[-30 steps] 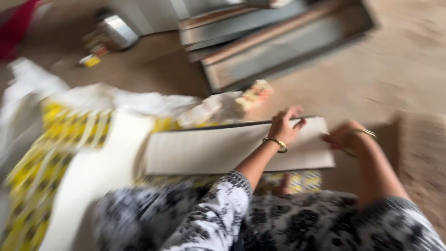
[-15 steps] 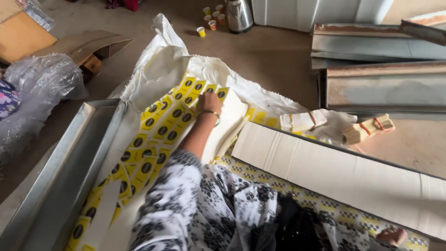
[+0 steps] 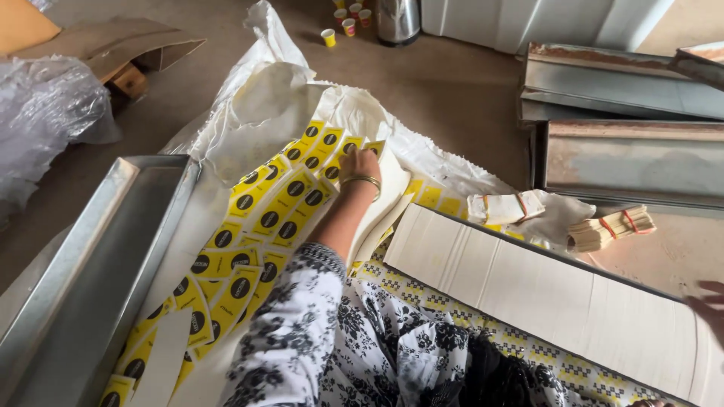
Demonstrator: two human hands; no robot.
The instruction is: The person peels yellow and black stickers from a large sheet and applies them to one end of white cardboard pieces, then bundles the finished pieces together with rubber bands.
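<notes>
My left hand [image 3: 360, 167], a gold bangle on its wrist, reaches forward onto a spread of yellow labels with black dots [image 3: 260, 218]. Its fingers bend down over the top of the pile, next to some white sheets [image 3: 388, 203]; whether they grip anything is hidden. Only the fingers of my right hand [image 3: 709, 301] show at the right edge, spread beside the end of a long white stack of cards [image 3: 543, 286] lying across my lap. My patterned black-and-white sleeve [image 3: 302, 332] fills the foreground.
A long metal tray [image 3: 90, 271] lies at the left. White sacking [image 3: 264, 98] sits under the labels. Banded card bundles [image 3: 611, 226] lie at the right, below rusty metal trays [image 3: 626, 151]. Farther back are small cups [image 3: 347, 19], a steel flask [image 3: 398, 19], a plastic bag [image 3: 45, 113] and cardboard [image 3: 113, 45].
The view has swung left from the white card stack to the labels. My left hand left the stack and reached up onto the yellow labels; the right hand stays by the stack's end.
</notes>
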